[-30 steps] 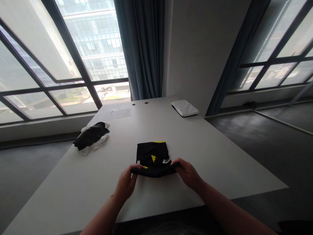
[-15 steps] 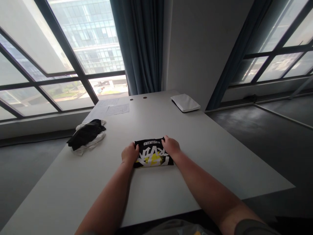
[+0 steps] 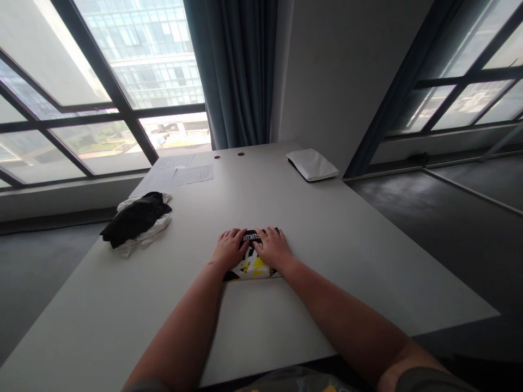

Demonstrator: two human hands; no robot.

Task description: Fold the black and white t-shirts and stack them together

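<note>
A folded black, white and yellow printed garment (image 3: 253, 268) lies on the white table (image 3: 286, 212), with part of a printed word showing along its far edge. My left hand (image 3: 231, 249) and my right hand (image 3: 273, 248) rest flat on its far half, side by side and almost touching. Neither hand closes around the cloth. Together they hide most of the far part of the fold.
A crumpled black and white clothing pile (image 3: 137, 220) lies on the table to my left. A folded white cloth item (image 3: 312, 165) sits at the far right, and paper sheets (image 3: 192, 175) lie at the far left. Beyond the table's right edge is a grey floor.
The garment has gone from a black bundle lifted at its near edge to a flatter, narrower printed fold. My hands have moved from its near edge onto its top, closer together.
</note>
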